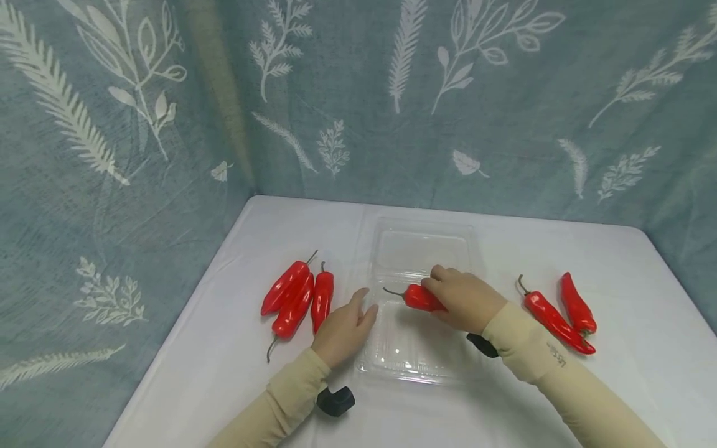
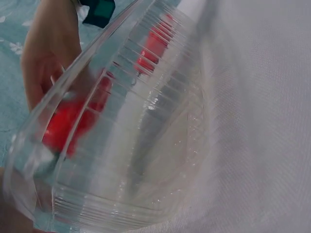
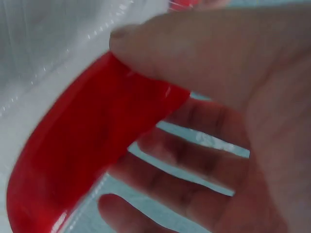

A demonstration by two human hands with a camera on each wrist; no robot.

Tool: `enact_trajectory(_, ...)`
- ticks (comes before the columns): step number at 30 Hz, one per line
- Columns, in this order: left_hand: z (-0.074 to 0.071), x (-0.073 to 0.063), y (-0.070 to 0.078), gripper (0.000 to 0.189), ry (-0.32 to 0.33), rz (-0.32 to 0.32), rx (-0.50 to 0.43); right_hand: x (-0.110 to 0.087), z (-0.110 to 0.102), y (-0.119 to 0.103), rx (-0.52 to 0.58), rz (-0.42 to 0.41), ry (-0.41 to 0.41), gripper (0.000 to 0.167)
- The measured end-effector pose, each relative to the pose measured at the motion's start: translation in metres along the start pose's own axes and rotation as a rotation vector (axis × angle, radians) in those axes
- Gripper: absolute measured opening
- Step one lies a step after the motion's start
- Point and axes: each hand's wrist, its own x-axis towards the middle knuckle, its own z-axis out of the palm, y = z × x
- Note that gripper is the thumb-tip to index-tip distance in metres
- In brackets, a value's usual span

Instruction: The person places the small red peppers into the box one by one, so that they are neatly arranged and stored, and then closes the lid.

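Over the clear plastic clamshell container (image 1: pixel 400 348), my right hand (image 1: pixel 465 302) holds a red pepper (image 1: pixel 419 297) between thumb and fingers, its thin stem pointing left. In the right wrist view the thumb (image 3: pixel 184 58) presses the pepper's shiny side from above, with the fingers beneath it. My left hand (image 1: pixel 344 333) lies at the container's left edge, thumb and forefinger spread apart. The left wrist view shows the ribbed clear wall up close, with the held pepper (image 2: pixel 65 121) seen through it. No pepper shows inside the container.
The container's lid (image 1: pixel 422 246) lies folded back behind it. Three red peppers (image 1: pixel 294 308) are grouped left of the container, close by my left hand. Two more peppers (image 1: pixel 554 320) lie to the right. A patterned cloth (image 1: pixel 364 112) hangs behind the white table (image 1: pixel 224 348).
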Motion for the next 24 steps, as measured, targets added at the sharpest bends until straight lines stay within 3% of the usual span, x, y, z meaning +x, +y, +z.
enact_trajectory(6,0.000,0.000,-0.001,0.056,0.004,0.014,-0.001,0.008,0.014,-0.002,-0.102,-0.068,0.023,0.030)
enact_trajectory(13,-0.002,0.000,0.001,0.056,0.007,0.036,0.001,0.010,0.025,-0.004,-0.165,-0.081,0.047,0.022)
enact_trajectory(19,-0.002,0.001,0.003,0.056,0.005,0.034,0.011,0.011,0.035,-0.008,-0.234,-0.070,0.086,0.025)
enact_trajectory(24,-0.001,-0.001,0.001,0.057,-0.002,0.012,0.023,0.012,0.047,-0.011,-0.264,-0.104,0.168,0.031)
